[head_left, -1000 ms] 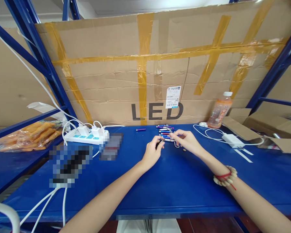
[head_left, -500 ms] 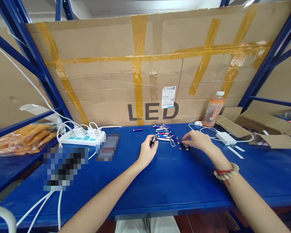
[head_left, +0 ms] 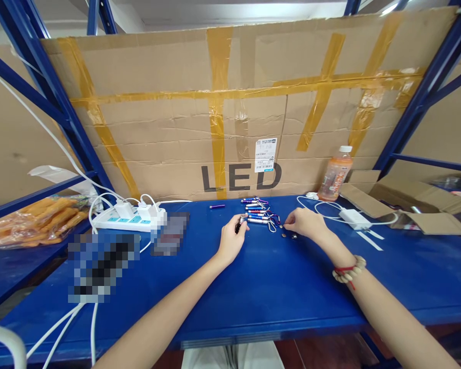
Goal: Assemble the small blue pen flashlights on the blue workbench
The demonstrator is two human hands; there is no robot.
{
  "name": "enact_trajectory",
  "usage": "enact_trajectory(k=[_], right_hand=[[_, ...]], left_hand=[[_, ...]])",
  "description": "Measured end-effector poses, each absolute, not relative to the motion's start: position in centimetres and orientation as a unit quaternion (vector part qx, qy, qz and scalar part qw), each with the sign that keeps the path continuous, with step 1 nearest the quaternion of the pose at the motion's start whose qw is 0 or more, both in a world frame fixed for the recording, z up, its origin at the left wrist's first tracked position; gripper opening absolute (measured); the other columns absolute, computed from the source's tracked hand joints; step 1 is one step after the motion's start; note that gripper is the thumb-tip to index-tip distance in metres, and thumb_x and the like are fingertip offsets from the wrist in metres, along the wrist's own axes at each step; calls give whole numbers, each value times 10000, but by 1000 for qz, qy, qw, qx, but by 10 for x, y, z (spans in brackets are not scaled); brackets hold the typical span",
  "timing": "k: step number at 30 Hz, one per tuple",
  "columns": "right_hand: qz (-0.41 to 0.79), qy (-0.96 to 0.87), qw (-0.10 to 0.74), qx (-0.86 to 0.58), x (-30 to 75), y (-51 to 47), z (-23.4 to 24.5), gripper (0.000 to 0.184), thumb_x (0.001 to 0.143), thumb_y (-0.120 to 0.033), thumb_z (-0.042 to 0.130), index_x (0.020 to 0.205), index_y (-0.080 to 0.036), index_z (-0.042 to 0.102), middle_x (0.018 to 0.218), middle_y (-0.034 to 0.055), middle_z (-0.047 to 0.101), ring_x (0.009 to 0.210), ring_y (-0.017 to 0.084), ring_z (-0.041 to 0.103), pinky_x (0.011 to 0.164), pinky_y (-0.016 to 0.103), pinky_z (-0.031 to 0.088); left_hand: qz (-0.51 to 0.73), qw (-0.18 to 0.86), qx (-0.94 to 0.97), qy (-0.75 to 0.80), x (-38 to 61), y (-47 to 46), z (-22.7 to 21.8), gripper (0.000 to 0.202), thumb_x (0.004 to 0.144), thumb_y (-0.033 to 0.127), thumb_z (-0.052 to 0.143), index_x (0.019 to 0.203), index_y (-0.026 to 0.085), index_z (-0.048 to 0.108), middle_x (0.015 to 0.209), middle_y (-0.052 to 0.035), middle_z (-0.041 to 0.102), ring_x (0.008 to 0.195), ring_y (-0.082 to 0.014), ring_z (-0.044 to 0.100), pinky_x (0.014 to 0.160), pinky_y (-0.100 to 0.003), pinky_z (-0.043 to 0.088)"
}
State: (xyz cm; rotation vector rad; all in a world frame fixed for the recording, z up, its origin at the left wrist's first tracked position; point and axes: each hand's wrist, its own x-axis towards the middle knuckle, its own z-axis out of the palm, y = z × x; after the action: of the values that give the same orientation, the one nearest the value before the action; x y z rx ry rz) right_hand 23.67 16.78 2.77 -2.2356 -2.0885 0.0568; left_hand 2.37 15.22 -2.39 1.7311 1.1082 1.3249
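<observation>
My left hand is closed around a small black tube with a silver end, held just above the blue tabletop. Beside its fingertips lies a row of slim metal keychain tubes in silver, red, blue and purple, with carabiner clips and cords on their right ends. My right hand is lowered to the table right of the row, thumb and fingers drawn together. What they pinch, if anything, is hidden. Close under them are a small round disc and a small dark piece.
One purple tube lies apart at the back. A white power strip and a blurred flat object are to the left. On the right stand an orange drink bottle, a white adapter with cable, and an open cardboard box.
My right hand has shifted slightly left and its fingers have drawn together. Less of the black thing under it shows now. The left hand keeps its hold on the tube.
</observation>
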Motion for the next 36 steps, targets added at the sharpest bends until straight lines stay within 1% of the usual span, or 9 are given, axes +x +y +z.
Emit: enact_trajectory(k=[4, 9, 13, 16, 20, 24, 29, 33, 36], right_hand=[[22, -684, 57, -727, 239, 169, 28, 150, 793, -147, 601, 877, -226, 697, 905, -26, 642, 906, 144, 583, 660, 195, 410], [18, -670, 60, -740, 246, 169, 30, 131, 831, -292, 606, 912, -253, 701, 941, -5, 638, 934, 198, 579, 680, 239, 427], [42, -651, 44, -756, 253, 170, 31, 134, 746, -344, 702, 853, -266, 716, 877, -2, 647, 873, 219, 597, 661, 264, 437], [64, -652, 35, -755, 255, 171, 30, 144, 688, -306, 745, 822, -263, 720, 821, -10, 651, 832, 201, 608, 621, 241, 429], [63, -670, 49, -738, 251, 173, 27, 111, 711, -230, 697, 815, -261, 717, 820, -28, 651, 846, 168, 605, 604, 209, 415], [53, -683, 70, -725, 247, 174, 23, 157, 703, -204, 677, 851, -242, 711, 860, -24, 650, 849, 166, 603, 601, 195, 418], [45, -697, 102, -708, 248, 176, 23, 208, 737, -162, 629, 921, -233, 695, 841, -40, 647, 820, 121, 601, 627, 164, 416], [43, -695, 98, -711, 252, 177, 22, 151, 771, -261, 636, 906, -246, 703, 868, -31, 647, 849, 144, 599, 591, 179, 406], [50, -694, 85, -713, 255, 178, 21, 189, 724, -376, 689, 864, -252, 714, 847, -22, 647, 816, 160, 605, 571, 193, 404]], left_hand=[[510, 344, 663, 427, 24, 151, -22, 269, 857, 245, 432, 1068, 133, 556, 756, -31, 579, 629, -108, 485, 623, -222, 404], [512, 335, 665, 428, 24, 151, -22, 252, 860, 258, 430, 1041, 137, 557, 751, -28, 562, 645, -111, 486, 620, -222, 396], [507, 334, 666, 434, 23, 151, -22, 242, 862, 251, 424, 1033, 139, 554, 746, -22, 557, 643, -109, 484, 612, -219, 388], [505, 331, 666, 438, 23, 150, -22, 230, 859, 239, 426, 1022, 138, 552, 745, -18, 556, 642, -106, 482, 614, -218, 385], [506, 331, 664, 439, 24, 150, -21, 226, 859, 234, 427, 1023, 142, 552, 755, -18, 560, 641, -106, 481, 611, -220, 384], [508, 331, 663, 439, 24, 150, -20, 220, 858, 230, 429, 1018, 143, 553, 757, -19, 562, 653, -108, 486, 617, -220, 384], [508, 332, 662, 440, 24, 149, -20, 213, 855, 229, 431, 1009, 144, 551, 751, -18, 562, 641, -107, 480, 610, -220, 381], [509, 330, 661, 441, 24, 150, -20, 211, 852, 230, 428, 1000, 146, 552, 741, -17, 557, 633, -107, 476, 607, -218, 376], [511, 329, 660, 442, 24, 150, -21, 220, 851, 239, 428, 1008, 147, 552, 745, -20, 559, 636, -108, 480, 611, -219, 377]])
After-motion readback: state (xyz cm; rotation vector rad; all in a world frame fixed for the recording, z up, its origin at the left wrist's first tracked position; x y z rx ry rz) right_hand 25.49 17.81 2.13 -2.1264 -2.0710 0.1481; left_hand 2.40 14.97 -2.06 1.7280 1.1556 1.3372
